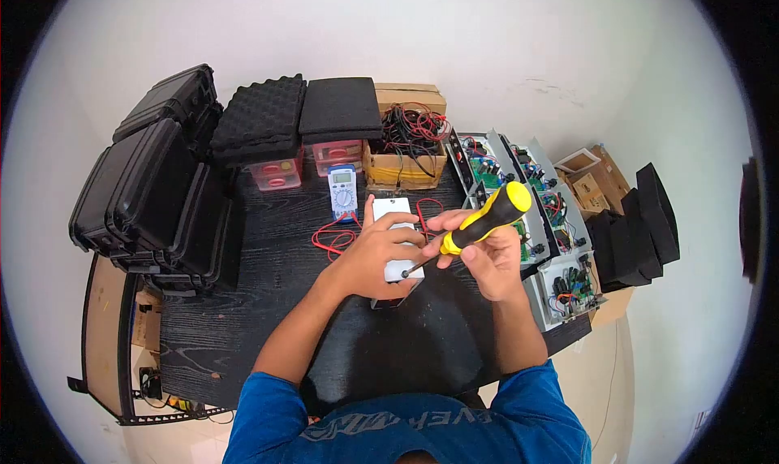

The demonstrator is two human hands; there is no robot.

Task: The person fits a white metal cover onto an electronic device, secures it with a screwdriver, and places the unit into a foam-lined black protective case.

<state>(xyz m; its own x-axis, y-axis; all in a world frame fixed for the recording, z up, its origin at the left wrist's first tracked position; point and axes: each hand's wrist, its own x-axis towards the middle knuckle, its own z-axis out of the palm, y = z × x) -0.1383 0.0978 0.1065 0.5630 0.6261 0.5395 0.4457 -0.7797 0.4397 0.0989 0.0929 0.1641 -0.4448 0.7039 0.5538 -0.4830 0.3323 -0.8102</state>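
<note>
A small white metal box stands on the dark table in front of me. My left hand lies across it, fingers wrapped over its top and sides. In my right hand is a yellow and black screwdriver, gripped near the lower end of its handle. Its shaft slants down to the left, and the tip meets a dark screw at the box's near end. Behind the box, a blue and white multimeter leans upright, with red test leads curling beside it.
Black hard cases are stacked at the left. Foam sheets lie on pink plastic drawers at the back, beside a cardboard box of cables. Open circuit-board units line the right edge, with black foam pieces beyond.
</note>
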